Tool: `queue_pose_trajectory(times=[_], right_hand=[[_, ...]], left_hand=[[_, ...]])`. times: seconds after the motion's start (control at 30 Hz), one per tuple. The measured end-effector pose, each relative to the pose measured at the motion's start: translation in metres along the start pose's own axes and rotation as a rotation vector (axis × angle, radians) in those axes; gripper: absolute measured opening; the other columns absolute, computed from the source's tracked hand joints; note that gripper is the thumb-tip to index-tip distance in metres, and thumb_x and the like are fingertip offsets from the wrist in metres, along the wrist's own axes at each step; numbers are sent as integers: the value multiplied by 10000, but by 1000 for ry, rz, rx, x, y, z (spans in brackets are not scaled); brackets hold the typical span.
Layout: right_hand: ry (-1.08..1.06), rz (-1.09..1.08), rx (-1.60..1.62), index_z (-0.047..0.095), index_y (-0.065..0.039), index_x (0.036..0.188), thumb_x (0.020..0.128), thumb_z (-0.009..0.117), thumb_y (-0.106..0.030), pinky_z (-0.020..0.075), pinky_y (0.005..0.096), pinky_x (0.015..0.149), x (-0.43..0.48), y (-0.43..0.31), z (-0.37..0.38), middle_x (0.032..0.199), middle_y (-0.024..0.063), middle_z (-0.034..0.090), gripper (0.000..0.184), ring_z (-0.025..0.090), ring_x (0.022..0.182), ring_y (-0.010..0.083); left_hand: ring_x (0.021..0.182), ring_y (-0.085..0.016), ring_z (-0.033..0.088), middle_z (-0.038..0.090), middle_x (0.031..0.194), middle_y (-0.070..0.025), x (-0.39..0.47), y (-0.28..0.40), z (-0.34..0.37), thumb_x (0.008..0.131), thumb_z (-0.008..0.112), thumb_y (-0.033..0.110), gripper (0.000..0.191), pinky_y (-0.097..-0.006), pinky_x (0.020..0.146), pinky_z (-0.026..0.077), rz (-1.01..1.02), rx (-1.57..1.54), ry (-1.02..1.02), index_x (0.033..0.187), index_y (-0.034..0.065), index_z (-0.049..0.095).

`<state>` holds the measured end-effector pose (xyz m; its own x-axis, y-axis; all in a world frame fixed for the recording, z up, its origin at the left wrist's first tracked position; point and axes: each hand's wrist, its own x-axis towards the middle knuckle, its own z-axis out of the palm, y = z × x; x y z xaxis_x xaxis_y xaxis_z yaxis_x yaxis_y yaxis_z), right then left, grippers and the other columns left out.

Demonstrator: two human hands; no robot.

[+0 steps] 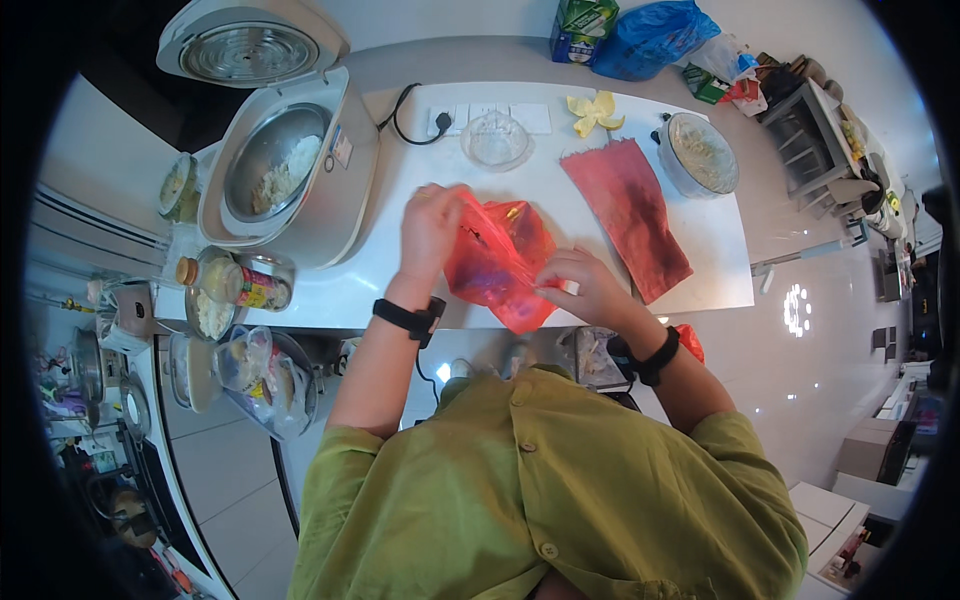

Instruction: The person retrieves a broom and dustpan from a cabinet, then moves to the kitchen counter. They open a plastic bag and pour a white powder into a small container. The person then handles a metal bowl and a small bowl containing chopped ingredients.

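A red plastic bag is held up over the white counter, its contents only dimly visible through the film. My left hand pinches the bag's upper left edge. At the lower right side, my right hand grips another part of the bag between thumb and fingers. Beyond the bag stands a clear glass bowl. To the right of my right hand lies a red cloth with dark damp patches.
At left an open rice cooker holds a metal pot of rice. A corked jar lies or leans before it. A yellow fruit peel, a film-covered bowl and a plug are on the counter. A blue bag sits beyond.
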<state>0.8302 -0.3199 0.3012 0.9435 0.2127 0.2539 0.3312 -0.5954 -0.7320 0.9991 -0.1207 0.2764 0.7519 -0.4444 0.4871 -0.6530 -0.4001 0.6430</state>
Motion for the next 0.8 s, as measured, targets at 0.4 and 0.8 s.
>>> queue_pose_trajectory(times=[0.4,0.8], right_hand=[[-115,-36,377,452,24,680,925,535,-112,376,388,646,-48,-11,-55,617,129,399,292,428,617,287],[-455,-148,41,558,-55,974,884,534,-176,481,438,748,14,4,-6,940,140,608,152,609,830,335]], left_hand=[[842,-98,586,647,972,-50,-5,4,-84,950,509,115,233,-250,682,479,-603,-433,248,1129,13,618],[720,-270,589,599,723,-113,-50,82,-15,804,646,157,143,-396,870,442,376,274,-482,908,59,651]])
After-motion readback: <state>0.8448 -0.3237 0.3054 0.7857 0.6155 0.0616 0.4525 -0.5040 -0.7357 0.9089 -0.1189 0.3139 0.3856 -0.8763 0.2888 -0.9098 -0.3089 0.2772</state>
